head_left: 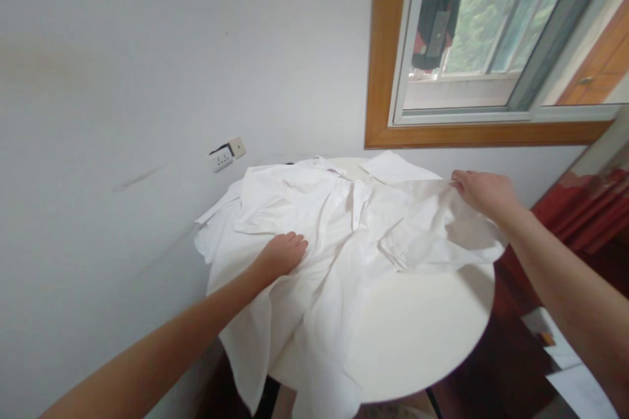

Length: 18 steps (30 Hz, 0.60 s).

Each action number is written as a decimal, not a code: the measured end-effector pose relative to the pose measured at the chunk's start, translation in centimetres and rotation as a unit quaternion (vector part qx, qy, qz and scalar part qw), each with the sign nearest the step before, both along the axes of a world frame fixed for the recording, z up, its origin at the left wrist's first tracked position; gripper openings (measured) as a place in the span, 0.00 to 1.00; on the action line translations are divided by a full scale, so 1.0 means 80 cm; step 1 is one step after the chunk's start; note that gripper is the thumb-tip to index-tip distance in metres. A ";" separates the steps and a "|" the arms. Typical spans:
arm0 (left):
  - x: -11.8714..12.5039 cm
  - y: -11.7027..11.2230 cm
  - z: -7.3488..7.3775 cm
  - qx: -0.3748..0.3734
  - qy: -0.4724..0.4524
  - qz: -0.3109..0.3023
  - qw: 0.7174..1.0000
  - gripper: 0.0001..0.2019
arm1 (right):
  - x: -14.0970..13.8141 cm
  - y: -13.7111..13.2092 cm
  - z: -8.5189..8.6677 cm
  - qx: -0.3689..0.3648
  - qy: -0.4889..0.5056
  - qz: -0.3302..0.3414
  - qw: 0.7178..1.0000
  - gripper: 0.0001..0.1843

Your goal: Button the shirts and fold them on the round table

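A white button-up shirt (339, 314) lies spread and creased over a round white table (432, 327), with part of it hanging off the front edge. On the left part of the cloth is my left hand (284, 253), its fingers curled together on the fabric and partly hidden. Folds run from it toward the middle of the shirt. My right hand (484, 191) pinches the shirt's far right edge and holds that section stretched and slightly raised. A pocket-like patch or cuff shows between the hands, nearer the right one.
Behind the table stands a pale wall with a power socket (221, 159). A wood-framed window (381, 78) is at upper right. Red patterned fabric (584, 203) hangs on the right, and white papers or boxes (580, 386) lie low at right.
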<state>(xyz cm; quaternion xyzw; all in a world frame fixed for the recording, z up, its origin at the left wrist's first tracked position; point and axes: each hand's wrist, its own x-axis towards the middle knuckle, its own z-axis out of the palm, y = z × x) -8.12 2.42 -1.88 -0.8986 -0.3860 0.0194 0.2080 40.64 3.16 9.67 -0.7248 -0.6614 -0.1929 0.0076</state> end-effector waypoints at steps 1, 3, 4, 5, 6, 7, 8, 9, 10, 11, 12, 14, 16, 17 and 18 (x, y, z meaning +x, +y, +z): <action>0.003 -0.006 -0.011 0.013 -0.024 -0.025 0.999 0.10 | 0.002 0.003 0.006 0.012 -0.008 -0.002 1.000 0.18; 0.011 -0.020 -0.032 0.028 -0.076 -0.063 0.995 0.14 | 0.005 0.013 0.017 0.037 -0.018 0.005 0.999 0.19; 0.015 -0.029 -0.040 0.023 -0.097 -0.074 0.992 0.17 | 0.006 0.020 0.020 0.049 -0.021 0.011 0.999 0.20; 0.020 -0.037 -0.046 0.011 -0.112 -0.078 0.991 0.19 | 0.005 0.027 0.022 0.060 -0.023 0.017 0.998 0.20; 0.026 -0.047 -0.050 -0.007 -0.121 -0.075 0.990 0.21 | 0.003 0.034 0.022 0.068 -0.023 0.020 0.997 0.20; 0.032 -0.056 -0.051 -0.028 -0.127 -0.065 0.989 0.22 | -0.001 0.041 0.021 0.073 -0.021 0.025 0.997 0.19; 0.039 -0.066 -0.049 -0.047 -0.132 -0.048 0.989 0.23 | -0.007 0.046 0.018 0.077 -0.016 0.032 0.996 0.19; 0.046 -0.075 -0.047 -0.062 -0.141 -0.026 0.988 0.23 | -0.015 0.050 0.013 0.080 -0.008 0.043 0.996 0.18; 0.054 -0.084 -0.043 -0.074 -0.151 -0.001 0.986 0.23 | -0.025 0.051 0.007 0.081 0.004 0.061 0.995 0.18; 0.062 -0.092 -0.039 -0.083 -0.162 0.021 0.983 0.23 | -0.036 0.050 0.000 0.080 0.018 0.088 0.993 0.19; 0.070 -0.100 -0.036 -0.091 -0.171 0.042 0.980 0.23 | -0.048 0.047 -0.008 0.073 0.035 0.122 0.989 0.20; 0.085 -0.115 -0.031 -0.104 -0.184 0.074 0.975 0.23 | -0.075 0.033 -0.026 0.029 0.083 0.204 0.975 0.20; 0.098 -0.127 -0.031 -0.111 -0.191 0.096 0.971 0.23 | -0.103 0.009 -0.047 -0.064 0.144 0.285 0.945 0.19; 0.103 -0.132 -0.031 -0.113 -0.194 0.104 0.969 0.23 | -0.116 -0.005 -0.058 -0.112 0.176 0.305 0.929 0.18; 0.107 -0.137 -0.032 -0.114 -0.197 0.108 0.968 0.23 | -0.128 -0.020 -0.069 -0.147 0.205 0.311 0.916 0.19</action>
